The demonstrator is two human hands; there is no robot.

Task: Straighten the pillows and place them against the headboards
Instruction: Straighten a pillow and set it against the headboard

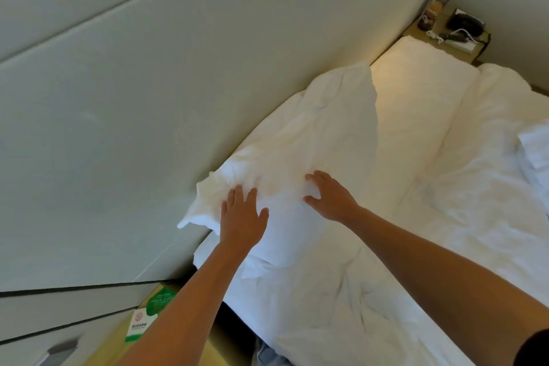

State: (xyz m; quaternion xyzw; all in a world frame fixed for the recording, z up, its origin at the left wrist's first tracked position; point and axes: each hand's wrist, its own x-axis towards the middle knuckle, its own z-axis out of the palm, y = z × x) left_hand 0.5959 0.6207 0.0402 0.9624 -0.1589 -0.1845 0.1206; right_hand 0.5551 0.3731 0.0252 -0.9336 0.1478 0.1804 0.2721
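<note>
- The near white, crumpled fabric pillow lies along the pale padded headboard panel, its far end leaning on the panel and its near corner hanging past the mattress edge.
- The left hand rests flat on the pillow's near end with fingers straight and spread; the right hand presses the pillow's bed-side edge, fingers loosely spread, gripping nothing.
- Judged step: smoothing and squaring this pillow, partway through; its cover is wrinkled and it sits askew.
- The next move likely calls for patting it flat and nudging its long side flush with the headboard.
- A second, smoother white pillow lies beyond, just beside the first and against the same panel.
- The rumpled white duvet covers the bed.
- Containers: none clearly open; the far wooden bedside shelf carries a dark telephone and small items too blurred to name.
</note>
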